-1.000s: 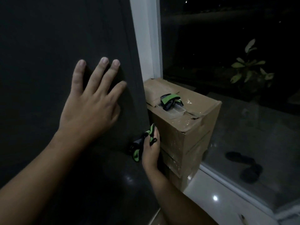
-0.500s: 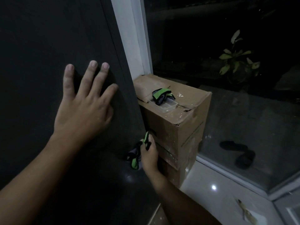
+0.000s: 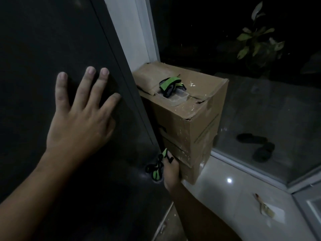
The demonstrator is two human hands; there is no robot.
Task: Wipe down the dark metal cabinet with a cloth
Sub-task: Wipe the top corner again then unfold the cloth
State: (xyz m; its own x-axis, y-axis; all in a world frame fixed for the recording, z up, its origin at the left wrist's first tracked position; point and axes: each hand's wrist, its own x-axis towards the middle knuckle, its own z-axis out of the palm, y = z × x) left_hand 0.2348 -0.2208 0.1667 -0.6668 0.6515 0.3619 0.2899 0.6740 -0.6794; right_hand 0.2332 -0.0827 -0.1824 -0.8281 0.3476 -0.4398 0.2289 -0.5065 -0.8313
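The dark metal cabinet [image 3: 43, 40] fills the left half of the view, its front face smooth and matte. My left hand [image 3: 79, 117] lies flat on that face with the fingers spread. Low down at the cabinet's right edge, my right hand [image 3: 171, 171] grips a green and black cloth [image 3: 156, 168] and holds it against the lower part of the cabinet. Part of the cloth is hidden behind my fingers.
A stack of worn cardboard boxes [image 3: 191, 129] stands tight against the cabinet's right side. On top sits a clear plastic tub [image 3: 175, 97] with another green and black cloth [image 3: 171, 84]. A window, sandals [image 3: 257, 145] and a white tiled floor [image 3: 234, 206] lie to the right.
The view has shifted right and down, so the cabinet edge and boxes sit further left. My right hand with the cloth has moved lower along the cabinet's edge. My left hand stays pressed flat.
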